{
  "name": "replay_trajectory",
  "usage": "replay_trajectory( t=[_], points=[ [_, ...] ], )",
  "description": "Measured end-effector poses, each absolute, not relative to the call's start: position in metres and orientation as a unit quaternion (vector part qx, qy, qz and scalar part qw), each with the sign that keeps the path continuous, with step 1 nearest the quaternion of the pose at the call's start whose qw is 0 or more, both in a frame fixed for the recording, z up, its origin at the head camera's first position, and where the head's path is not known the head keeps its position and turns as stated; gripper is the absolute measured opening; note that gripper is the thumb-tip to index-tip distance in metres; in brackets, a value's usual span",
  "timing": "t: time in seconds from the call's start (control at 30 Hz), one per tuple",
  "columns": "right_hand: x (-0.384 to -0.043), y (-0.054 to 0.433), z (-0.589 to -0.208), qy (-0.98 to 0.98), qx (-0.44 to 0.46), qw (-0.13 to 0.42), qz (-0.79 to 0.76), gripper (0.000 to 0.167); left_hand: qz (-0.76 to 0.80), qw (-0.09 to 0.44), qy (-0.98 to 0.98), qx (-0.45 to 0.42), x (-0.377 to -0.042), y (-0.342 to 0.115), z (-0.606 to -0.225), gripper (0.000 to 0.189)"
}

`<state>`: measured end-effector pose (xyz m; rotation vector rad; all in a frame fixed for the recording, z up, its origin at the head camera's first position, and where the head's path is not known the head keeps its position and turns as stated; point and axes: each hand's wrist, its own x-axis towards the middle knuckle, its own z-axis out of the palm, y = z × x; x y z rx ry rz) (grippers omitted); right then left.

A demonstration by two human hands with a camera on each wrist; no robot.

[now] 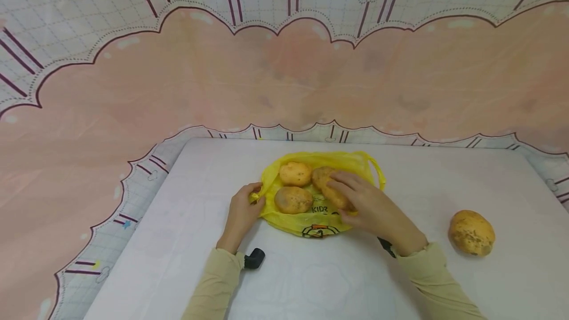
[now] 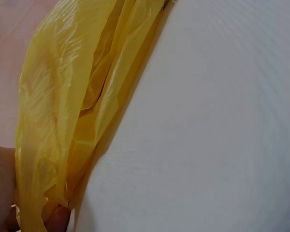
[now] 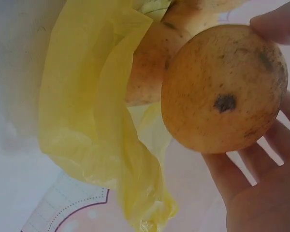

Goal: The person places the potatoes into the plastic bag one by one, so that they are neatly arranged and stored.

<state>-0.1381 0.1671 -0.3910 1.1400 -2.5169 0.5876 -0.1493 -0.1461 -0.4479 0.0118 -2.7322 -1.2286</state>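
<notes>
A yellow plastic bag (image 1: 284, 221) lies spread on the white table, its mouth open and its printed side partly showing. Two potatoes (image 1: 293, 200) sit at the left within it, one behind the other. My left hand (image 1: 242, 214) pinches the bag's left edge, and in the left wrist view the thin yellow film (image 2: 53, 96) runs up from the fingers. Over the right part of the bag, my right hand (image 1: 369, 209) holds a potato (image 3: 224, 92) between thumb and fingers. Other potatoes (image 3: 150, 63) show behind it inside the bag.
Another potato (image 1: 472, 232) lies on the table to the right, apart from the bag. A loop handle (image 1: 378, 172) of the bag sticks out at its back right. Behind the white table (image 1: 306, 280) hangs a patterned pink and white cloth (image 1: 284, 78).
</notes>
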Motion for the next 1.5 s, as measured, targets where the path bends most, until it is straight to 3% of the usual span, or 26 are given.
replay_trajectory(
  t=[1.13, 1.5],
  points=[
    [-0.139, 0.156, -0.405, -0.887, 0.418, 0.081, 0.178, 0.059, -0.407, 0.066, -0.911, 0.010, -0.149, -0.147, -0.447, 0.040],
    [-0.141, 0.154, -0.409, -0.879, 0.440, 0.100, 0.157, 0.059, -0.408, 0.067, -0.910, 0.007, -0.149, -0.146, -0.447, 0.040]
  ],
)
